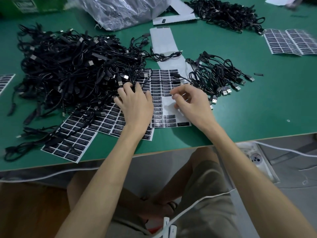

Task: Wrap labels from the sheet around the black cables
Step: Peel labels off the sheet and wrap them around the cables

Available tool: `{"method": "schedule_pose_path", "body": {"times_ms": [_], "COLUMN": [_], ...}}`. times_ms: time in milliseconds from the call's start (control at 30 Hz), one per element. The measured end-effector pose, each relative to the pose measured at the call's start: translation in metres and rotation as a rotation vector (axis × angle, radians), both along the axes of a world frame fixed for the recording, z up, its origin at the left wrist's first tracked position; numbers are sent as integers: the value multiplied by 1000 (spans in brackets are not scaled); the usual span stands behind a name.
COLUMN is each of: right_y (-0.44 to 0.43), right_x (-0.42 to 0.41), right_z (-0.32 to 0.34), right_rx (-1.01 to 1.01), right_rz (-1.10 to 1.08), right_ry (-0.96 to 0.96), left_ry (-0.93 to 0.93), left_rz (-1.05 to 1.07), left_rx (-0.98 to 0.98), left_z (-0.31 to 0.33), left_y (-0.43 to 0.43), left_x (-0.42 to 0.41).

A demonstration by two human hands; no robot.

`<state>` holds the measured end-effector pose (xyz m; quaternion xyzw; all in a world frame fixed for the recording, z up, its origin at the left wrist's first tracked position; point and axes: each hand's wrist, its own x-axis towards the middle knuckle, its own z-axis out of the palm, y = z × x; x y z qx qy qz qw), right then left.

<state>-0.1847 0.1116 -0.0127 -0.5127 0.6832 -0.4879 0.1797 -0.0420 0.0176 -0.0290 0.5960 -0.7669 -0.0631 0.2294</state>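
At the left edge of the frame a part of a label sheet (5, 82) lies on the green table (248, 114). Right of it, the big pile of black cables (68, 66) fills the left half, spilling over more label sheets (72, 140) at lower left. The left hand (135, 103) lies palm down at the pile's right edge, its fingertips bent in among the cables; whether they grip one cannot be told. Just right of it lies the central label sheet (169, 120), partly stripped to bare backing. The right hand (190, 103) hovers over that bare patch with fingers curled, index tip at the end of a label row; whether it pinches a label cannot be told. Further right sits a smaller bundle of cables (219, 74) with USB plugs fanned out. At upper right lie another cable heap (226, 12) and one more sheet of labels (289, 42).
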Motion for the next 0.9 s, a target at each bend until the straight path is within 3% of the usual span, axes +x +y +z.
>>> {"method": "schedule_pose_path", "body": {"times_ms": [367,600,900], "right_y": [-2,-2,-3], "right_x": [-2,-3,-4], "right_z": [-3,-5,-7], "right_rx": [49,72,72], "right_rz": [16,43,38], "right_ry": [12,38,56], "left_ry": [335,211,231], "left_rz": [89,134,162], "left_rx": [-87,-42,-47], "left_z": [3,0,0], "left_y": [-3,-2,-3], "left_x": [5,4,6]}}
